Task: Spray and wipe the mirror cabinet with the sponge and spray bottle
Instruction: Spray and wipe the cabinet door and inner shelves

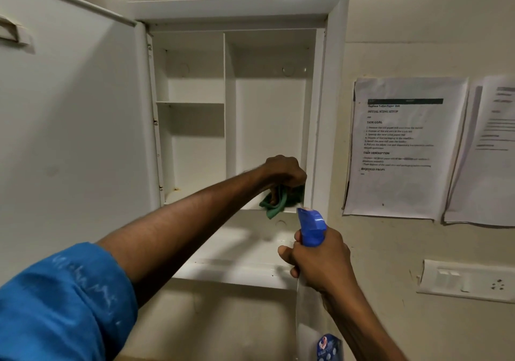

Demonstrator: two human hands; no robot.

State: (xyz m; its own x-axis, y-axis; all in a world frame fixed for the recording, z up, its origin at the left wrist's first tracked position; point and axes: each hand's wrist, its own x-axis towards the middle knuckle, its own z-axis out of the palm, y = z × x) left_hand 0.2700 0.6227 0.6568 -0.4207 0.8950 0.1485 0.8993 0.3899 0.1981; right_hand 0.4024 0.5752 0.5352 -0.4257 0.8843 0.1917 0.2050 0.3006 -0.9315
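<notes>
At 3 o'clock on the wall, right of the cabinet, a printed sheet point(401, 148) carries the headings "INITIAL SCENE SETUP", "TASK GOAL", "TASK DESCRIPTION" and "REQUIRED PROPS"; its title line seems to read "Replace Toilet Paper Roll", and the numbered lines beneath are too small to read. A second sheet point(485, 151) just beside it at the frame's right edge is blurred. The label point(328, 346) low on the spray bottle point(312, 228) is blue, with no writing legible.

The mirror cabinet point(239, 115) stands open at 12 o'clock, its door point(69, 126) swung out to 9 o'clock. Inside, a vertical divider splits it; the left compartment has a shelf point(189, 103).

The left hand point(284, 175), reaching from a blue sleeve point(61, 302), is clenched around the green sponge point(276, 200), which looks soft and folded like a cloth. It presses the sponge onto the floor of the right compartment, in its far right corner, with part of the sponge hanging over the front edge.

The right hand point(320, 260), at 5 o'clock below the cabinet, grips the neck of the spray bottle. The blue nozzle points up, just beside the sponge at its lower right, apart from it. A switch plate point(468, 279) sits at 4 o'clock.
</notes>
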